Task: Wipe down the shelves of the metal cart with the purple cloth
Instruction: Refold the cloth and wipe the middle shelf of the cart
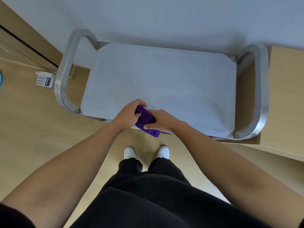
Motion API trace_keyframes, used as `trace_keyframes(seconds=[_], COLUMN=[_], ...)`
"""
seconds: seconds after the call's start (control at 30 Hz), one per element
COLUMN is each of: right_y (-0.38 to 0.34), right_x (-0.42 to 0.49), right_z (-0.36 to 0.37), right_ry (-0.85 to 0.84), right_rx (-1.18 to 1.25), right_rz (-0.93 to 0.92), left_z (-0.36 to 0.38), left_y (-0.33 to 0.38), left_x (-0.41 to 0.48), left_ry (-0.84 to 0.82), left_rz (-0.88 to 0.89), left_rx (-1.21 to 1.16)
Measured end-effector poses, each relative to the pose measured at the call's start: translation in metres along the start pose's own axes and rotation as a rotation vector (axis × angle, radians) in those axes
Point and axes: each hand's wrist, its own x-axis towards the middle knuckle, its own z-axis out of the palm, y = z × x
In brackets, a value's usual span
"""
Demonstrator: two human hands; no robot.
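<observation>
The metal cart (164, 76) stands against the wall, and its flat top shelf fills the middle of the view. A bunched purple cloth (145, 120) is held over the shelf's near edge, left of centre. My left hand (128, 114) grips the cloth from the left with curled fingers. My right hand (160, 120) holds it from the right, thumb pressed on the fabric. A corner of the cloth hangs down past the shelf edge. The lower shelves are hidden under the top one.
Curved metal handles rise at the cart's left end (65, 71) and right end (260, 89). A white telephone (45, 79) lies on the wooden floor to the left. A wooden desk (286, 99) stands at the right. My feet in white shoes (146, 153) are just before the cart.
</observation>
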Motion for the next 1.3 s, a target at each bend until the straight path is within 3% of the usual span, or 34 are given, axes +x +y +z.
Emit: trace_keyframes(seconds=[0.13,0.27,0.4,0.5,0.67,1.0,1.17,1.3], right_y=[-0.006,-0.018,-0.036,-0.046,-0.078,-0.144,-0.150,-0.155], right_x=[-0.002,0.001,0.004,0.008,0.014,0.022,0.013,0.009], right_z=[0.022,0.044,0.066,0.089,0.139,0.208,0.219,0.221], right_ry=[0.022,0.005,0.053,0.073,-0.049,-0.133,-0.037,0.048], right_rx=[0.022,-0.168,-0.198,-0.101,-0.067,-0.031,-0.001,0.060], right_rz=[0.058,0.039,0.045,0.185,0.297,0.430,0.430,0.410], left_z=[-0.006,-0.008,-0.012,-0.022,-0.049,-0.105,-0.117,-0.110], left_y=[-0.016,-0.034,-0.058,-0.082,-0.122,-0.177,-0.183,-0.191], left_x=[-0.012,-0.032,-0.050,-0.060,-0.087,-0.136,-0.146,-0.145], left_ry=[-0.043,-0.187,-0.208,-0.270,-0.373,-0.623,-0.614,-0.441], left_rz=[-0.038,0.126,0.024,0.004,0.074,0.086,0.083,0.098], left_rx=[0.110,0.407,0.340,0.445,0.490,0.287,0.283,0.320])
